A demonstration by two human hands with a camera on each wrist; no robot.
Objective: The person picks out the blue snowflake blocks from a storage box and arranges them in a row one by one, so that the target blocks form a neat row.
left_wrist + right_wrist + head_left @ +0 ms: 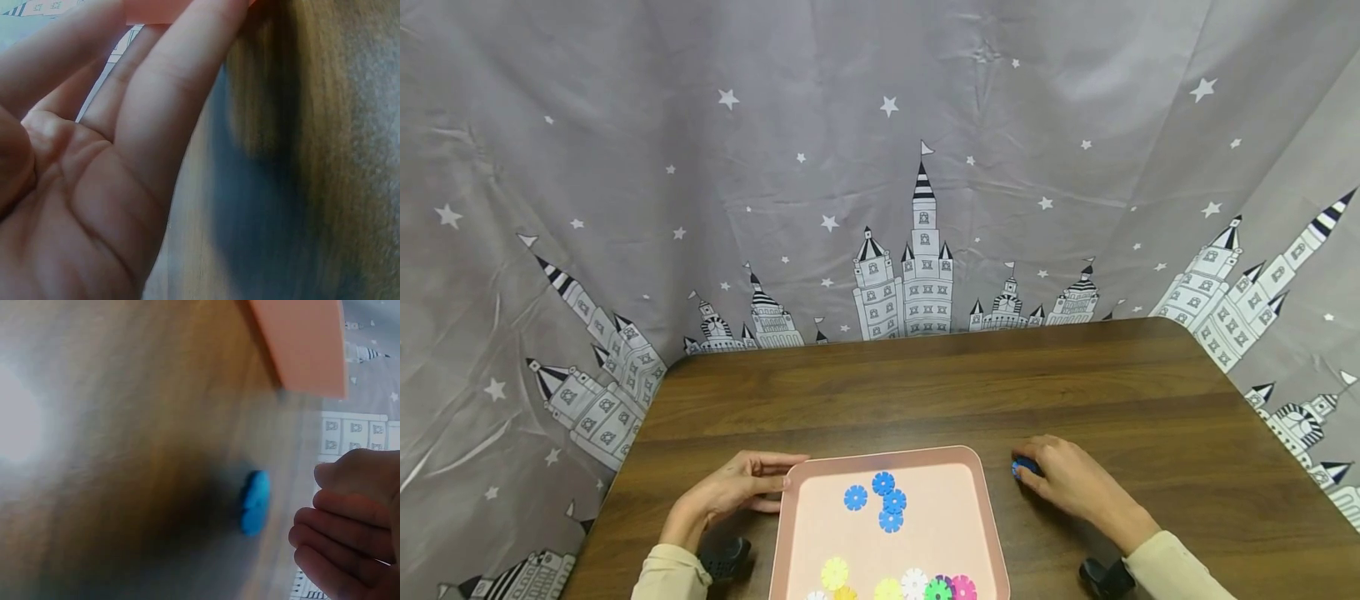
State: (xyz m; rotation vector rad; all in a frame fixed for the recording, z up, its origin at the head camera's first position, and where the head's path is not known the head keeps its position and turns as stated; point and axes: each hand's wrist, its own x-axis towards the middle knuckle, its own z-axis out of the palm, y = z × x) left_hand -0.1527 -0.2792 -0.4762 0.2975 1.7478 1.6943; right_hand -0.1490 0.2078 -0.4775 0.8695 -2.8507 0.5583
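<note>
A pink tray (887,456) sits near the front of the wooden table. My left hand (737,487) touches its left rim with its fingertips, the fingers nearly straight; the left wrist view shows the bare palm (94,194) and the tray's edge (153,11). Right of the tray, my right hand (1071,479) is at a small blue flower-shaped disc piece (1024,467), partly covered in the head view. In the right wrist view, the blue piece or short stack (255,503) rests on the table, apart from my loosely bent fingers (344,531).
Several blue notched discs (891,521) lie inside the tray towards the back. Nearer its front are yellow (834,573), white (914,583), green (937,590) and pink (964,588) ones. A grey castle-print curtain (820,192) hangs behind the table (1075,375).
</note>
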